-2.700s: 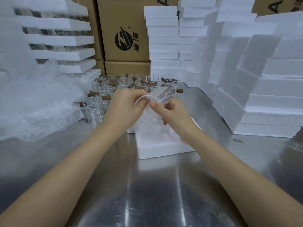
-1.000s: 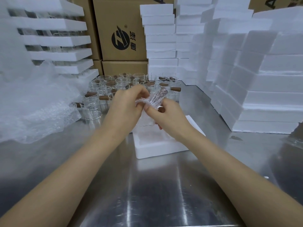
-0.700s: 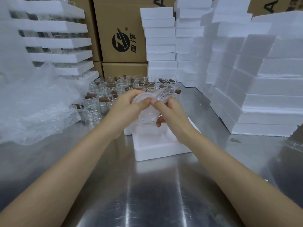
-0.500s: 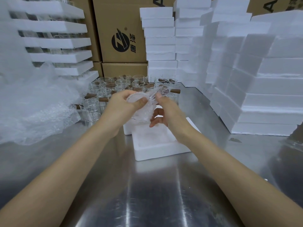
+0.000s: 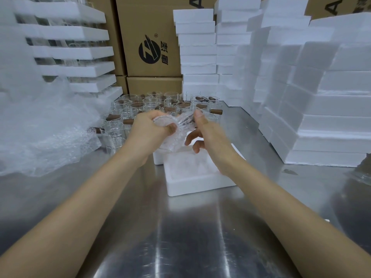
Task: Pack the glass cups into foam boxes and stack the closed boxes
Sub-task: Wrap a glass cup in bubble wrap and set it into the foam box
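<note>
As the left hand (image 5: 149, 133) grips it, the cup (image 5: 174, 140) seems wrapped.

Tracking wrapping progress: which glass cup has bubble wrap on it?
The cup gripped by the left hand, its bubble wrap pinched by the right hand, above the open foam box; the other cups stand bare on the table behind.

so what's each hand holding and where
A bubble-wrapped glass cup: left hand grips its rim end, right hand pinches the wrap at its top edge.
</note>
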{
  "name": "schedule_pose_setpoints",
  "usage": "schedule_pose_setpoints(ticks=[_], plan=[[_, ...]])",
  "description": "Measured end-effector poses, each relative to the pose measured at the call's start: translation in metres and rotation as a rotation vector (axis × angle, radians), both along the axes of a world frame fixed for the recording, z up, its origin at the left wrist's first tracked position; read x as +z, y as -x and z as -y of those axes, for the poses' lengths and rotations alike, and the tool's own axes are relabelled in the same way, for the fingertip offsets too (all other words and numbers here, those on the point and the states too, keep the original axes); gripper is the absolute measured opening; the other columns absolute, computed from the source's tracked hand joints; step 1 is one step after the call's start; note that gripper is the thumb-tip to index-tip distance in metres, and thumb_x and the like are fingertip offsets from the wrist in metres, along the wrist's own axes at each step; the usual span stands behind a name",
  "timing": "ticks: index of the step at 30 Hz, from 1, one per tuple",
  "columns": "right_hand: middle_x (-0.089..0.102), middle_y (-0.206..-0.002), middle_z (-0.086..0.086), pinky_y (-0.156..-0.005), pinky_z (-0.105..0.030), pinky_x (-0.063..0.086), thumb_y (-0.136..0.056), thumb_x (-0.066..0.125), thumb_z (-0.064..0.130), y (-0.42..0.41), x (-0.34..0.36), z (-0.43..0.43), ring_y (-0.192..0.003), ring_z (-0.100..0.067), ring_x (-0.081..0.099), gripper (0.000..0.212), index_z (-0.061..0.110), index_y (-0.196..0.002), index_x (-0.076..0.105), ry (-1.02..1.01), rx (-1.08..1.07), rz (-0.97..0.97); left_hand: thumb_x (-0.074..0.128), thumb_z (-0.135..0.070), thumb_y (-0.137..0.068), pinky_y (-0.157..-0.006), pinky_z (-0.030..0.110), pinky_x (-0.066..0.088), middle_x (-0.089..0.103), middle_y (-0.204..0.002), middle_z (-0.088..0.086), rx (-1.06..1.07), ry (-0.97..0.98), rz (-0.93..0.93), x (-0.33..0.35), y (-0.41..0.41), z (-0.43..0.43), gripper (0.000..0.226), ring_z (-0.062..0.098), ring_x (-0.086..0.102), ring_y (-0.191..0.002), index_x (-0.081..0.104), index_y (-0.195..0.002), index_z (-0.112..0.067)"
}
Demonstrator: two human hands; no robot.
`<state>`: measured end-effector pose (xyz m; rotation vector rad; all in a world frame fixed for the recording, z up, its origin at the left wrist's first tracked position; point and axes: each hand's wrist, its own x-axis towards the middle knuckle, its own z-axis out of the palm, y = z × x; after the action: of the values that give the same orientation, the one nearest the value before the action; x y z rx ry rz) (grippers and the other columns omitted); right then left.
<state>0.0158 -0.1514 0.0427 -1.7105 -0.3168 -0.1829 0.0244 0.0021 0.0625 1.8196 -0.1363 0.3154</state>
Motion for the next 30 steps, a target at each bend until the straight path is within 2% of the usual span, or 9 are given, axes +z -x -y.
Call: schedule_pose_setpoints(ticks=[4,9,11,14,18,22,25,27,30], plan=[[0.056,-0.064,-0.003,-0.049,-0.025,0.04,-0.099,0.052,0.031,-0.003,0.0,0.001,-0.054,-0.018,0.052,0.033,0.005,-0.079,0.059,-0.199,0.075,0.01,0.072,-0.007,-0.082,-0.065,0.027,0.049,0.07,-0.078,-0.002,-0.007,-0.008,0.002,0.0,0.003,0.001,0.017,0.014,0.064,-0.073,0.067,-0.079,-0.023],[0.056,-0.059,-0.002,-0.041,-0.02,0.038,-0.097,0.057,0.027,-0.005,0.003,0.004,-0.048,-0.013,0.052,0.026,0.007,-0.082,0.059,-0.46,0.06,-0.089,0.064,-0.013,-0.087,-0.073,0.028,0.046,0.069,-0.103,-0.001,-0.224,0.037,-0.193,0.005,0.005,0.001,0.021,0.016,0.064,-0.096,0.065,-0.104,-0.024],[0.056,-0.059,-0.002,-0.04,-0.02,0.038,-0.096,0.058,0.029,-0.005,0.003,0.006,-0.046,-0.012,0.051,0.027,0.009,-0.079,0.06,-0.503,0.05,-0.111,0.068,-0.01,-0.084,-0.069,0.022,0.047,0.072,-0.1,-0.007,-0.296,0.029,-0.193,0.005,0.006,0.001,0.03,0.008,0.066,-0.091,0.064,-0.109,-0.026],[0.056,-0.059,-0.001,-0.04,-0.02,0.039,-0.096,0.057,0.029,-0.004,0.003,0.006,-0.047,-0.012,0.052,0.028,0.008,-0.079,0.06,-0.473,0.067,-0.096,0.073,-0.004,-0.081,-0.059,0.013,0.05,0.074,-0.083,-0.017,-0.295,0.005,-0.146,0.002,0.006,0.0,0.031,-0.004,0.067,-0.074,0.066,-0.099,-0.027],[0.058,-0.064,-0.006,-0.044,-0.022,0.043,-0.097,0.055,0.027,0.0,0.003,0.002,-0.05,-0.016,0.055,0.029,0.001,-0.085,0.059,-0.377,0.103,-0.051,0.07,0.005,-0.076,-0.043,0.005,0.041,0.066,-0.058,-0.024,-0.118,0.015,-0.078,-0.002,0.002,0.001,0.033,-0.012,0.059,-0.051,0.065,-0.074,-0.028],[0.057,-0.07,-0.013,-0.046,-0.023,0.046,-0.098,0.054,0.025,0.002,0.005,0.002,-0.052,-0.017,0.057,0.028,-0.002,-0.093,0.058,-0.374,0.114,-0.062,0.068,0.007,-0.074,-0.045,0.005,0.042,0.063,-0.054,-0.025,-0.055,0.008,0.025,-0.004,0.003,0.006,0.048,-0.013,0.057,-0.051,0.07,-0.055,-0.038],[0.059,-0.064,-0.007,-0.046,-0.021,0.046,-0.097,0.055,0.021,0.001,0.006,0.002,-0.05,-0.016,0.058,0.024,0.003,-0.083,0.06,-0.459,0.094,-0.082,0.074,-0.011,-0.075,-0.06,0.008,0.045,0.067,-0.081,-0.024,-0.042,-0.012,0.019,-0.001,0.004,0.005,0.029,-0.009,0.06,-0.076,0.069,-0.088,-0.037],[0.062,-0.061,-0.004,-0.046,-0.02,0.047,-0.097,0.055,0.019,-0.001,0.006,0.003,-0.05,-0.015,0.059,0.023,0.006,-0.08,0.062,-0.552,0.049,-0.075,0.068,-0.03,-0.072,-0.085,0.023,0.049,0.064,-0.11,-0.013,-0.082,0.07,-0.074,0.003,0.003,0.003,0.039,0.006,0.059,-0.102,0.063,-0.111,-0.032],[0.063,-0.062,-0.003,-0.05,-0.019,0.05,-0.097,0.056,0.018,-0.003,0.007,0.007,-0.052,-0.015,0.061,0.021,0.007,-0.081,0.063,-0.664,0.012,-0.048,0.059,-0.034,-0.071,-0.103,0.04,0.045,0.059,-0.126,-0.001,-0.167,0.205,-0.188,0.008,0.004,0.002,0.041,0.019,0.055,-0.118,0.062,-0.111,-0.027]])
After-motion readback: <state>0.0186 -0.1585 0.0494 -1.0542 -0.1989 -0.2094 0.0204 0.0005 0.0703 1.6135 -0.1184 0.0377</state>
